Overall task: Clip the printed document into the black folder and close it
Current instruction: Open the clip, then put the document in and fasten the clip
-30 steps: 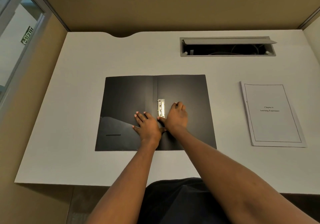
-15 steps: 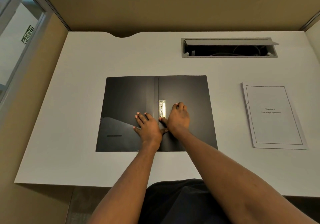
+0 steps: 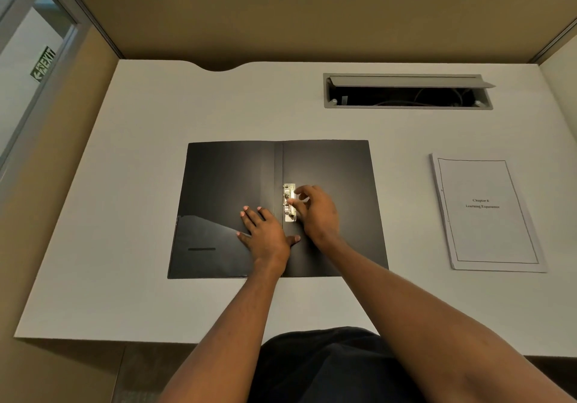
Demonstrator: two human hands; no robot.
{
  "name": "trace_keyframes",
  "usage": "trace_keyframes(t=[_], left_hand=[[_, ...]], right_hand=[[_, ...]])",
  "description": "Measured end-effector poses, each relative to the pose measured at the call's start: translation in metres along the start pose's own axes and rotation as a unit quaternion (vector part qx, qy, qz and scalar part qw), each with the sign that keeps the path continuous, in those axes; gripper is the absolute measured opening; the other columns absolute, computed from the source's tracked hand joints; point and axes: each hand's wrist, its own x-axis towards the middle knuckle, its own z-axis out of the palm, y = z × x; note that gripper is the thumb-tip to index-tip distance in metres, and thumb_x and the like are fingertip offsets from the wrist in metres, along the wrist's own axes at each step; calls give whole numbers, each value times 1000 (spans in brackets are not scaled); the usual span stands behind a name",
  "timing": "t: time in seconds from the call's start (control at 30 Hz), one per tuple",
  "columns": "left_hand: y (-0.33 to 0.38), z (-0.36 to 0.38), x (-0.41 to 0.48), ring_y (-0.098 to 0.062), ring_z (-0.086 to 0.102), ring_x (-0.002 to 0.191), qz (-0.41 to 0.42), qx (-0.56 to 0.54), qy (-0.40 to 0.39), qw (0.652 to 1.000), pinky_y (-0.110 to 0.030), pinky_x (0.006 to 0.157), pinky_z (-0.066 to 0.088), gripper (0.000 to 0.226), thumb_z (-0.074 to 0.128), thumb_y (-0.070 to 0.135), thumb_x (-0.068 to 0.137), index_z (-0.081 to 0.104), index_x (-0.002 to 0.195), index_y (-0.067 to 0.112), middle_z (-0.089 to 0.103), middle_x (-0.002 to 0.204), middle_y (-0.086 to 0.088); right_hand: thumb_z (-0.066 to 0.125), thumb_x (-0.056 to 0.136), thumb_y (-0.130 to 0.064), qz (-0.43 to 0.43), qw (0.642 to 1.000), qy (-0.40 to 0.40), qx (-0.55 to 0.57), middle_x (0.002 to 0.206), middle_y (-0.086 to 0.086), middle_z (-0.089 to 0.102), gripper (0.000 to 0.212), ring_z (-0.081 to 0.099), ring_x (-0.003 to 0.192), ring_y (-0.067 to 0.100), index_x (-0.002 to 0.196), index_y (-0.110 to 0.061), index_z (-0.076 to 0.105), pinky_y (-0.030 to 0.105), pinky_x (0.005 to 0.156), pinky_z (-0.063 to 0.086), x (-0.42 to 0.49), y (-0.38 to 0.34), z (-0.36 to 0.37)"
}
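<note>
The black folder (image 3: 327,168) lies open and flat on the white desk (image 3: 156,152), its metal clip (image 3: 289,202) set just right of the centre fold. The left hand (image 3: 265,235) rests palm down with fingers spread on the left cover, beside the fold, its thumb reaching across to the right side. The right hand (image 3: 317,212) sits on the right cover with its fingers curled toward the clip, fingertips touching its edge; whether they actually pinch the lever cannot be told. The printed document (image 3: 487,212) lies flat on the desk, well apart to the right of the folder. A cable hatch (image 3: 406,90) stands open at the far side.
</note>
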Motion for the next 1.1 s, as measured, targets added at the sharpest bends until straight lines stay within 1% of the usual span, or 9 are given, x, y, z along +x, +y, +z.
trace_keyframes(t=[0.1, 0.2, 0.27, 0.37, 0.47, 0.6, 0.77, 0.9, 1.1], left_hand=[[0, 0, -1, -42, -4, 157, -1, 6, -3, 1000, -64, 120, 16, 125, 77, 63, 75, 6, 161, 6, -3, 169, -25], [0, 0, -6, -43, -3, 157, 3, 18, 1, 1000, -64, 120, 17, 125, 75, 65, 76, 6, 161, 6, -2, 169, -24], [-1, 0, -10, -43, -3, 157, 9, 22, 2, 1000, -64, 120, 18, 123, 74, 65, 77, 6, 161, 6, -2, 169, -25], [-4, -2, 7, -43, -3, 157, 0, 28, -1, 1000, -64, 121, 19, 122, 73, 66, 78, 6, 161, 6, -2, 169, -25], [-1, -1, 4, -44, -2, 157, 7, 33, -5, 999, -64, 121, 19, 122, 71, 66, 78, 6, 161, 5, -2, 169, -25], [0, 0, 0, -44, -4, 156, 10, 43, -8, 999, -64, 120, 18, 121, 69, 67, 80, 5, 161, 5, -4, 169, -25], [0, 1, 3, -44, -5, 156, 8, 41, -12, 999, -64, 121, 18, 121, 69, 68, 79, 5, 161, 5, -5, 169, -25], [-1, 1, 2, -43, -6, 156, 8, 37, -15, 999, -63, 121, 17, 122, 68, 69, 80, 3, 161, 5, -6, 169, -25], [-3, 0, 0, -43, -10, 156, 16, 26, -19, 999, -63, 122, 12, 121, 64, 69, 83, -3, 161, 6, -11, 169, -24]], right_hand=[[68, 92, -32, 11, 995, 0, 97, 82, -3, 70, 12, 67, 74, 16, 94, -20, 70, 47, 68, 59, 12, -6, -2], [69, 93, -22, 20, 991, 0, 135, 74, 2, 70, 11, 68, 67, 22, 87, -13, 70, 49, 62, 58, 29, -13, -3], [69, 94, -18, 41, 989, -13, 140, 76, 4, 72, 9, 70, 71, 26, 88, -11, 71, 50, 65, 60, 39, -15, -3], [67, 93, -11, 43, 994, -39, 95, 83, 7, 75, 8, 71, 77, 25, 93, -8, 75, 49, 75, 60, 70, -22, 10], [68, 93, -14, 30, 997, -49, 46, 88, 6, 76, 11, 71, 81, 21, 97, -11, 77, 45, 82, 60, 82, -21, 7], [70, 91, -21, 44, 997, -66, -13, 83, -2, 77, 10, 70, 79, 15, 89, -20, 79, 41, 80, 60, 96, -18, 7], [72, 89, -21, 74, 992, -84, -50, 86, -1, 78, 8, 72, 82, 18, 87, -22, 80, 40, 82, 60, 113, -12, 13], [71, 91, -22, 70, 992, -90, -50, 92, 1, 79, 10, 71, 85, 17, 93, -20, 80, 39, 84, 59, 112, -8, 14], [71, 92, -22, 61, 994, -92, -13, 91, 1, 79, 11, 72, 85, 17, 95, -18, 80, 41, 86, 59, 109, -7, 8]])
